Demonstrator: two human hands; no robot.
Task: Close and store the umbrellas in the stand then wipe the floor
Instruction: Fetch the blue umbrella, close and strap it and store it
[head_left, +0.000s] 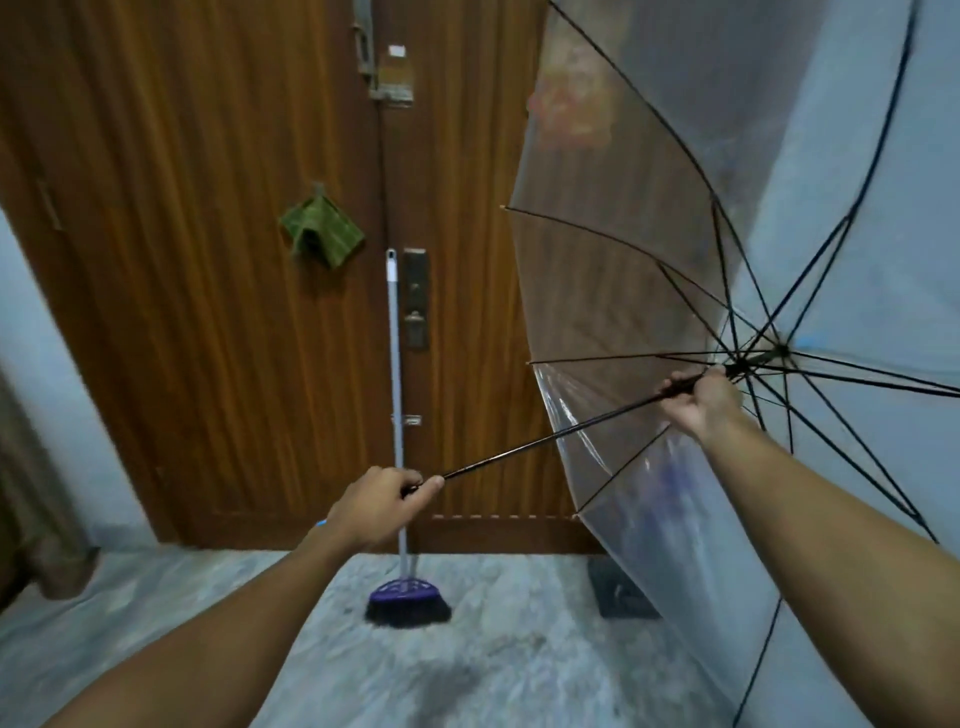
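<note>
I am holding the open clear umbrella (649, 218) tipped on its side to my right, its shaft slanting up from lower left to the hub. My left hand (376, 506) is gripping the handle end, fingers curled tight. My right hand (704, 397) is wrapping round the shaft just beside the rib hub. A broom (402, 519) is leaning against the door (208, 260) beyond, its bristles on the floor (467, 665), and a green cloth (319, 231) is hanging on the door.

Both arms outstretched, left hand (376, 506) and right hand (701, 400) closed in grips.
</note>
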